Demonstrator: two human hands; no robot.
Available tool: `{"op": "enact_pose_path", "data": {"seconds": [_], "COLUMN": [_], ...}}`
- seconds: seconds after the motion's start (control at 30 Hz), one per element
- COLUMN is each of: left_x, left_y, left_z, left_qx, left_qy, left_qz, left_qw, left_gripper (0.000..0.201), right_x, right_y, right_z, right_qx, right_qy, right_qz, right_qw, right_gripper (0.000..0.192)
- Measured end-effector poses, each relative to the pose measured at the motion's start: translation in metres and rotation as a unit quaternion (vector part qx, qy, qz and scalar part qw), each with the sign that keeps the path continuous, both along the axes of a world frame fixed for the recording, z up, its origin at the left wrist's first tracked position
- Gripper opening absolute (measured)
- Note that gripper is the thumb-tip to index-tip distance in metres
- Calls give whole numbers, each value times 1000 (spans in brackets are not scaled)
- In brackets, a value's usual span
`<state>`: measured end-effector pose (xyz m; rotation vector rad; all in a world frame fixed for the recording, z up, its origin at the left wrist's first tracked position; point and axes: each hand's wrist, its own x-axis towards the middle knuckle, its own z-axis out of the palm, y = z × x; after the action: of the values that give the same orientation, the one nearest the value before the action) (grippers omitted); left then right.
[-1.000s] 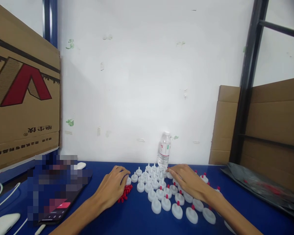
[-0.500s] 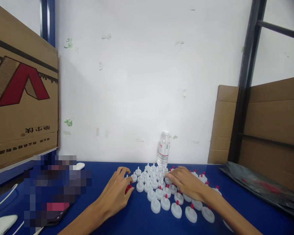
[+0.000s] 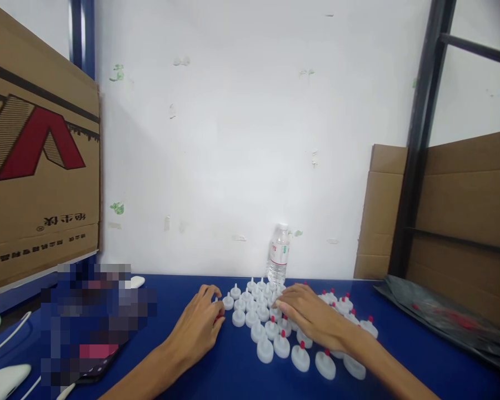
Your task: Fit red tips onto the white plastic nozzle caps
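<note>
In the head view, a cluster of white caps (image 3: 266,328) is being shown on the blue table (image 3: 233,372), just in front of a water bottle (image 3: 279,254) standing upright against the white wall (image 3: 241,139). Several caps toward the right are being topped by small red tips. The left hand (image 3: 200,328) is being rested palm down at the left edge of the cluster, its fingers curled over a few red tips (image 3: 219,319); whether any is being gripped cannot be told. The right hand (image 3: 312,316) is being laid over the middle of the caps, fingers loosely spread and touching them, nothing visibly clamped. The two hands are being kept apart, with caps between them. A cardboard box (image 3: 37,161) is being seen at the left, and a black bag (image 3: 441,319) at the right.
</note>
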<state>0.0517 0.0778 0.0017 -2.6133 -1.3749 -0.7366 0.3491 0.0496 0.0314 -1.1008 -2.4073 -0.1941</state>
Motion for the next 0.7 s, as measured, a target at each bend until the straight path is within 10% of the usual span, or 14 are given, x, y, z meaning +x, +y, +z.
{"op": "enact_pose_path", "data": {"seconds": [0.4, 0.7], "left_x": [0, 16], "left_y": [3, -13], "left_z": [0, 0], "left_qx": [23, 122], "left_qy": [-24, -121], "left_qz": [-17, -152], "left_qw": [999, 973], "left_gripper": [18, 12], "right_x": [-4, -25], "right_y": [-3, -18], "right_z": [5, 1], "right_qx": [4, 0], "right_qy": [48, 52], "right_qz": [-47, 62], "right_qw": [998, 997], "right_gripper": [27, 31]}}
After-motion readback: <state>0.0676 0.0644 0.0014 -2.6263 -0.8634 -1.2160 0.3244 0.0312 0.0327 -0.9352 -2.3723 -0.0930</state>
